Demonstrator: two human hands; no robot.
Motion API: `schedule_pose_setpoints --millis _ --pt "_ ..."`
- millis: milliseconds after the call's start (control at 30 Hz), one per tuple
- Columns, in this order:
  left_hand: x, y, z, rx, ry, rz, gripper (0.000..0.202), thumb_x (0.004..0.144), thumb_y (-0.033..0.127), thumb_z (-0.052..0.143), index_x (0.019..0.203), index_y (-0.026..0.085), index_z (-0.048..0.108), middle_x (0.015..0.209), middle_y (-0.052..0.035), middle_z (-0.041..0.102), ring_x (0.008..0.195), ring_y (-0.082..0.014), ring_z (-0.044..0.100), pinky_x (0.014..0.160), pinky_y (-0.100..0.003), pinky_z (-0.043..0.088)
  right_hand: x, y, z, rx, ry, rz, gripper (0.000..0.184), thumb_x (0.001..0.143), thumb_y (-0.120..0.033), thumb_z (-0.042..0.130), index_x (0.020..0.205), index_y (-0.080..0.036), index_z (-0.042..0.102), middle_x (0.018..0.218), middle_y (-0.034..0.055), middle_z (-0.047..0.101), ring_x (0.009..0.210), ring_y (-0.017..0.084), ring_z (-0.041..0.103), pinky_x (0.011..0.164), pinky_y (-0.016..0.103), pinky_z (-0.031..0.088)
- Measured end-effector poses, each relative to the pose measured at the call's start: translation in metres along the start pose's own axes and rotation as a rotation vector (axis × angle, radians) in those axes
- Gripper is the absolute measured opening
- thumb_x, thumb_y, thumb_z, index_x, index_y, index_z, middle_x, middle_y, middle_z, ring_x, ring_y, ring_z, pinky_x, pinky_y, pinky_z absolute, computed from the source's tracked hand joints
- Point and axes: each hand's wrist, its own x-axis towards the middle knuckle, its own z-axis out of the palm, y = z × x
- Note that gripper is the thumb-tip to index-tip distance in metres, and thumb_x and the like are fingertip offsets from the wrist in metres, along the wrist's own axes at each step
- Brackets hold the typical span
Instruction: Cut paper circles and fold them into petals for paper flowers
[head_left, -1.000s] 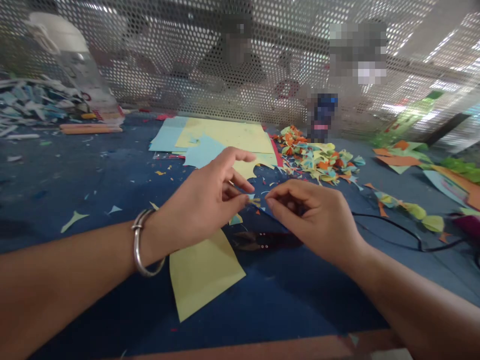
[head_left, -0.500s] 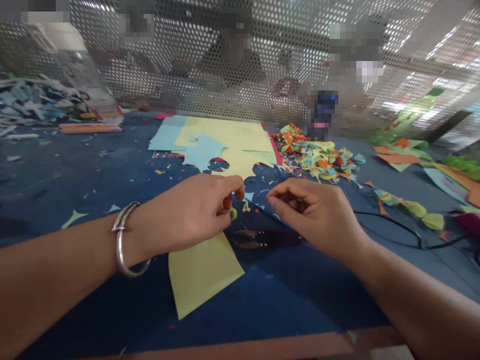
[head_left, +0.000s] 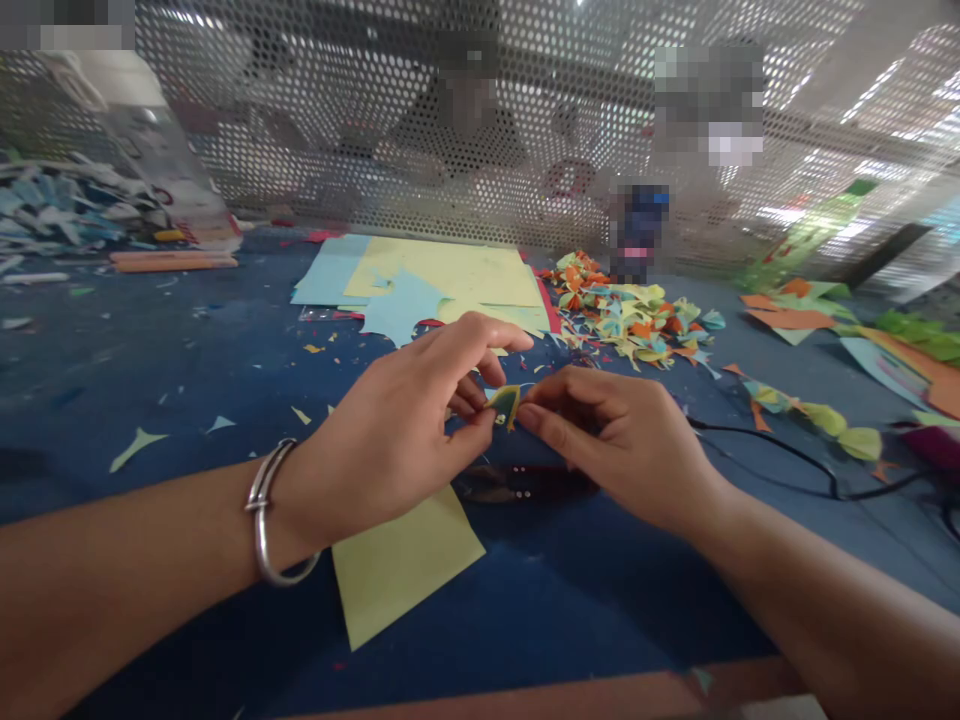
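Blue table (head_left: 637,620) beneath; left hand (head_left: 405,420), thumb and fingers pinched; right hand (head_left: 622,430), fingertips drawn together, cannot tell on what; yellow sheet (head_left: 409,575) and dark snips (head_left: 491,486) close by, probably for easy reach; folded paper piece (head_left: 508,402) between hands, gripped by the left, seemingly to steady it.

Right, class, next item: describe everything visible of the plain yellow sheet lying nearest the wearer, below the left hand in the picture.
The yellow sheet looks like plain paper, with pointed corners and no print showing. It lies on the dark blue table, turned at an angle, one corner toward the table's near edge. The left hand hides its far left part; whether they touch is unclear. A dark tool lies close by its far right side.
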Motion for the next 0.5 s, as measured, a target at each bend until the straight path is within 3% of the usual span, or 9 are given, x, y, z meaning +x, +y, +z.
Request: schedule_pose_setpoints --millis 200,500 --pt "-0.0025 0.0004 0.0027 -0.003 0.07 0.036 0.059 0.08 0.001 0.063 0.131 0.027 0.049 0.104 0.0022 0.065 0.076 -0.0084 0.069 0.072 -0.02 0.058 0.0015 -0.0026 0.0017 0.07 -0.012 0.027 0.02 0.093 -0.037 0.068 0.092 -0.018 0.072 0.069 -0.002 0.064 0.055 0.009 0.054 0.051 0.023 0.041" --pt "-0.0034 0.0032 0.0014 0.018 0.071 0.018 0.058 0.081 0.002 0.063 0.132 0.028 0.049 0.104 0.0023 0.066 0.077 -0.009 0.069 0.071 -0.02 0.058 0.0009 -0.0028 0.0022 0.107 -0.016 0.049 0.021 0.09 -0.037 0.073 0.09 -0.017 0.072 0.068 -0.0021 0.062 0.054 0.01 0.052 0.049 0.023 0.04"
